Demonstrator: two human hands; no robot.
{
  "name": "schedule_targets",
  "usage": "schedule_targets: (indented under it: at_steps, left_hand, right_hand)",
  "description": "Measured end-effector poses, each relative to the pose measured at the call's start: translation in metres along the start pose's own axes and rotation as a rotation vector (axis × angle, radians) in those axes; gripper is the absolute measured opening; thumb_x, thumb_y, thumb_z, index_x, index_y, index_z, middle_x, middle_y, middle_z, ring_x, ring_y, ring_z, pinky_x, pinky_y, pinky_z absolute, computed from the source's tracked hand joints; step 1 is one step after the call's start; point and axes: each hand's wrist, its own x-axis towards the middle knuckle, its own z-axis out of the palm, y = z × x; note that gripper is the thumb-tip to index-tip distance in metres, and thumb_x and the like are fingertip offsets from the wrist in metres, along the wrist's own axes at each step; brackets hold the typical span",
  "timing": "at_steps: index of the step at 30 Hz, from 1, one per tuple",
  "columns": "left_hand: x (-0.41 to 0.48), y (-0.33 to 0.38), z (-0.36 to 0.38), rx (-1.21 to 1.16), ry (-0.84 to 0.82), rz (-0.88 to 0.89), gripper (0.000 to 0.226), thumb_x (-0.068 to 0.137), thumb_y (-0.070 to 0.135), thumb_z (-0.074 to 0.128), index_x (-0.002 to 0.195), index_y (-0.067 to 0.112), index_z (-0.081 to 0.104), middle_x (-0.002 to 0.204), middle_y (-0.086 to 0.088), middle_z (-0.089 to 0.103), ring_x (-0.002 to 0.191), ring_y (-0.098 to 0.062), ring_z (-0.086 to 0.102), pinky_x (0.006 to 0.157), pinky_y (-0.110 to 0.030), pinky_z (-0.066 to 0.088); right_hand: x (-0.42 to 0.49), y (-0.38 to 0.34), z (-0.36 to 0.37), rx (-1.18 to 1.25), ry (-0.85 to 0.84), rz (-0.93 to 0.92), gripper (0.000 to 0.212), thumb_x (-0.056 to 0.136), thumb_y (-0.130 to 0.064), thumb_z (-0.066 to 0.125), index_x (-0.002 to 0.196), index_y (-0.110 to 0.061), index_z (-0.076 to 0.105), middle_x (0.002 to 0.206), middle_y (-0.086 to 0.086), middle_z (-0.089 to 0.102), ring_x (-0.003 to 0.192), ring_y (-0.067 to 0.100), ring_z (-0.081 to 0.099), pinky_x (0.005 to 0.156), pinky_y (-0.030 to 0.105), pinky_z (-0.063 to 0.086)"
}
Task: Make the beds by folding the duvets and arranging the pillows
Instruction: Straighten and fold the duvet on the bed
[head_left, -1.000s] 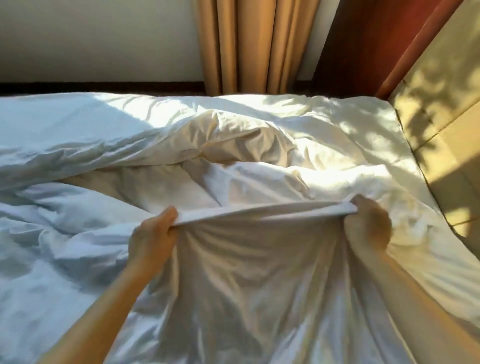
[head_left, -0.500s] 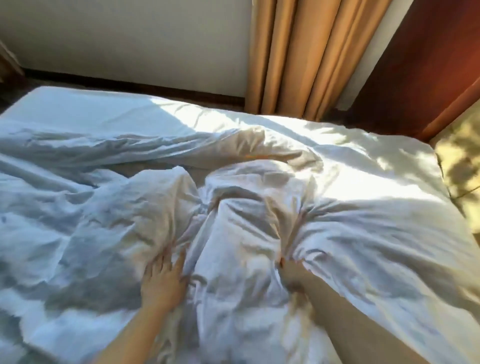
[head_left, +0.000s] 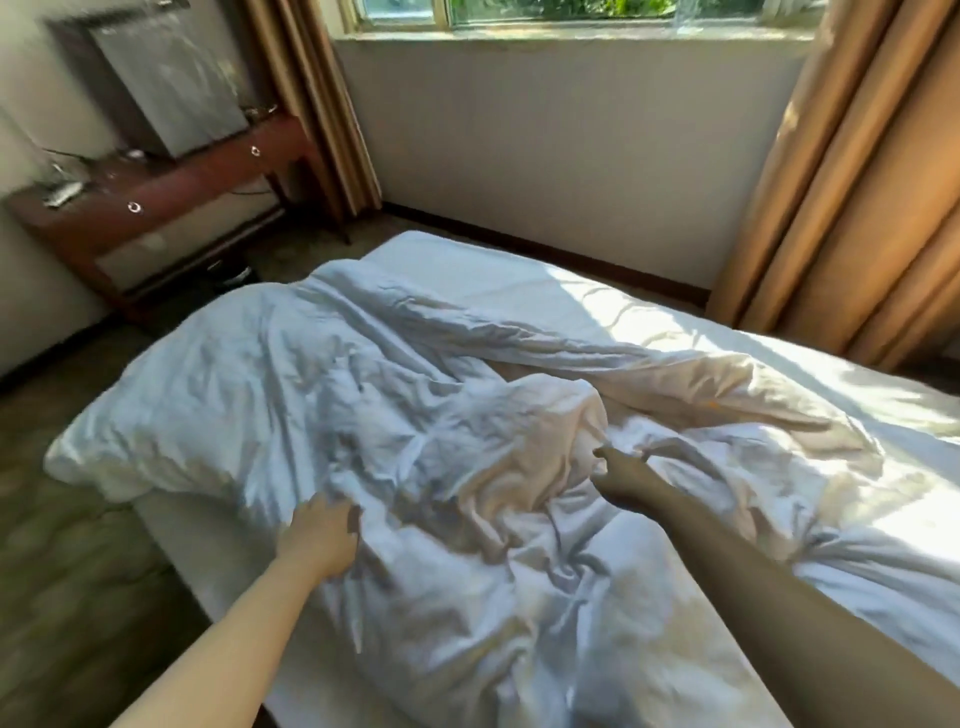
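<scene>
White duvet (head_left: 415, 415) lies crumpled across bed (head_left: 467, 265). Left hand (head_left: 319, 540) rests on it near the bed's edge, fingers loosely straight. Right hand (head_left: 621, 475) touches a central fold; grip unclear.

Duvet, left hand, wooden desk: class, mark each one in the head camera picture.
duvet (head_left: 415, 415), head view, on its crumpled middle.
left hand (head_left: 319, 535), head view, on its back.
wooden desk (head_left: 192, 179), head view, on its drawer front.

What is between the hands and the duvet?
Nothing visible. The left hand rests on the duvet, and the right hand is at its bunched middle.
</scene>
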Motion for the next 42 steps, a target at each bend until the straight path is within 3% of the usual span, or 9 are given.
schedule_targets:
  at_steps: [5,14,21,25,28,33,37,42]
  left_hand:
    - [-0.024,-0.088,-0.045,-0.137,0.045,-0.130,0.054,0.096,0.040,0.040,0.146,0.027,0.025,0.156,-0.007,0.014,0.141,-0.027,0.020,0.111,-0.041,0.027]
    - [-0.017,-0.307,-0.074,-0.334,0.108,-0.283,0.056,0.092,0.037,0.048,0.144,0.028,0.030,0.149,-0.006,0.030,0.134,-0.028,0.035,0.108,-0.046,0.037]
    - [0.021,-0.467,-0.129,-0.357,0.206,-0.227,0.058,0.094,0.033,0.045,0.148,0.025,0.024,0.151,-0.008,0.028,0.137,-0.031,0.029,0.110,-0.042,0.033]
    - [0.051,-0.541,-0.157,-0.365,0.259,-0.198,0.059,0.095,0.031,0.048,0.148,0.025,0.022,0.152,-0.009,0.025,0.138,-0.031,0.027,0.110,-0.043,0.033]
    - [0.089,-0.573,-0.170,-0.396,0.241,-0.148,0.063,0.095,0.029,0.049,0.149,0.028,0.017,0.152,-0.010,0.024,0.138,-0.032,0.028,0.110,-0.044,0.033]
    - [0.189,-0.606,-0.192,-0.384,0.192,-0.024,0.068,0.094,0.027,0.051,0.150,0.029,0.012,0.151,-0.009,0.025,0.137,-0.031,0.029,0.109,-0.044,0.033]
    - [0.291,-0.638,-0.220,-0.324,0.166,0.036,0.070,0.094,0.028,0.050,0.150,0.032,0.009,0.153,-0.008,0.021,0.138,-0.030,0.026,0.110,-0.045,0.033]
    - [0.401,-0.682,-0.268,-0.296,0.093,0.099,0.070,0.096,0.029,0.048,0.150,0.033,0.004,0.153,-0.008,0.020,0.139,-0.029,0.026,0.109,-0.041,0.034]
  right_hand:
    - [0.005,-0.124,-0.018,-0.032,0.031,-0.200,0.050,0.096,-0.017,0.044,0.144,-0.008,0.032,0.145,0.016,0.041,0.130,0.028,0.042,0.100,0.029,0.035]
    - [0.013,-0.324,0.026,-0.100,0.055,-0.313,0.047,0.097,-0.021,0.044,0.142,-0.011,0.036,0.145,0.013,0.041,0.131,0.027,0.041,0.098,0.026,0.036]
    - [0.026,-0.486,0.050,0.003,0.178,-0.325,0.047,0.096,-0.017,0.045,0.140,-0.004,0.038,0.145,0.016,0.041,0.132,0.029,0.041,0.102,0.030,0.034]
    - [0.039,-0.557,0.065,0.038,0.221,-0.310,0.046,0.096,-0.017,0.046,0.139,-0.005,0.040,0.142,0.015,0.045,0.126,0.029,0.047,0.097,0.030,0.039]
    - [0.062,-0.587,0.073,0.094,0.235,-0.248,0.045,0.094,-0.015,0.047,0.137,-0.005,0.043,0.138,0.015,0.049,0.123,0.030,0.049,0.093,0.029,0.041]
    - [0.133,-0.617,0.070,0.176,0.311,-0.078,0.039,0.091,-0.012,0.048,0.128,0.001,0.052,0.135,0.020,0.051,0.124,0.033,0.047,0.100,0.034,0.038]
    - [0.208,-0.661,0.063,0.232,0.374,0.012,0.043,0.092,-0.011,0.048,0.134,0.000,0.046,0.138,0.019,0.047,0.127,0.033,0.045,0.103,0.034,0.036]
    - [0.291,-0.745,0.067,0.274,0.321,0.030,0.045,0.091,-0.007,0.047,0.135,0.000,0.044,0.139,0.020,0.047,0.127,0.031,0.045,0.100,0.030,0.036]
